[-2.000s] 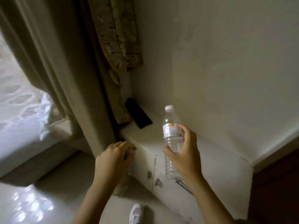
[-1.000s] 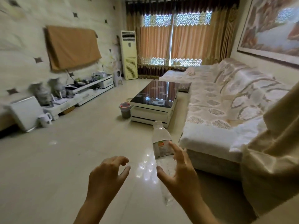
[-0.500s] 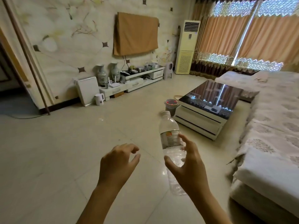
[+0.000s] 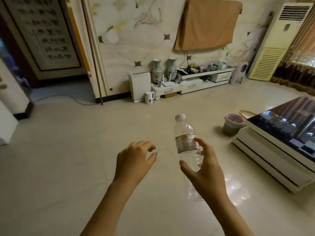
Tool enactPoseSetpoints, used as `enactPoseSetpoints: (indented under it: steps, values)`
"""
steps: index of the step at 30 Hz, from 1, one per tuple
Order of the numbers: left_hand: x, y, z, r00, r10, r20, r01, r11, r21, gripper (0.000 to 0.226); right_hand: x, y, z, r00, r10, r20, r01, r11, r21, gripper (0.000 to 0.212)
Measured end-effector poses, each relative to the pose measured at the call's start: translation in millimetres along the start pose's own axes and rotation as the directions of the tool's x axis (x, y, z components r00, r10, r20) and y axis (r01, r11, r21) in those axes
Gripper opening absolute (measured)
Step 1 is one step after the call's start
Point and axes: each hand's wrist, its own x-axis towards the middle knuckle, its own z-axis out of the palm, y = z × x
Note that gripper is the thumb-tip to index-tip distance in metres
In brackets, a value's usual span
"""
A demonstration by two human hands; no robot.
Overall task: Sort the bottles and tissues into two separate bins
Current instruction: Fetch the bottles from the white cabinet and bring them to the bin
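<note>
My right hand (image 4: 202, 166) grips a clear plastic water bottle (image 4: 186, 143) with a white cap and a pale label, held upright over the tiled floor at centre. Thumb and fingers wrap its lower half; the bottle's base shows below my palm. My left hand (image 4: 134, 159) hovers to the left of the bottle, fingers loosely curled and apart, holding nothing. A small dark bin (image 4: 232, 125) with a reddish rim stands on the floor beside the coffee table at right. No tissues are in view.
A glossy black-topped white coffee table (image 4: 279, 143) fills the right side. Along the far wall stand a low TV stand (image 4: 196, 82), two vases, a white kettle (image 4: 149, 97), a white panel and a tall air conditioner (image 4: 276, 43). A doorway opens at the left.
The view has swung left from a wall corner and cabinet, past the sofa and window, to the TV wall and doorway. The bottle stays in my right hand; my left hand stays empty.
</note>
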Motion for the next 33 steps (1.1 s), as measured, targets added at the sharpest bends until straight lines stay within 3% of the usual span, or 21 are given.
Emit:
enactPoseSetpoints:
  steps: [5,11,21,33]
  values:
    - [92,-34,31,0.999,-0.051,-0.004,0.051,0.998,0.029,0.018,86,29,44,1.000,0.004,0.014,-0.004,1.000,0.017,0.072]
    - [224,-56,69,0.999,0.010,0.049,-0.011,1.000,0.018,0.018,193,61,89,0.999,0.051,-0.001,-0.051,0.998,-0.033,0.072]
    - [408,-50,123,0.988,0.129,0.084,-0.127,0.992,-0.023,0.020,346,125,122,0.986,0.156,-0.067,-0.157,0.987,-0.020,0.071]
    - [636,-35,223,0.991,0.066,0.114,-0.072,0.996,0.049,0.021,581,247,179,0.990,0.140,-0.007,-0.140,0.990,0.013,0.072]
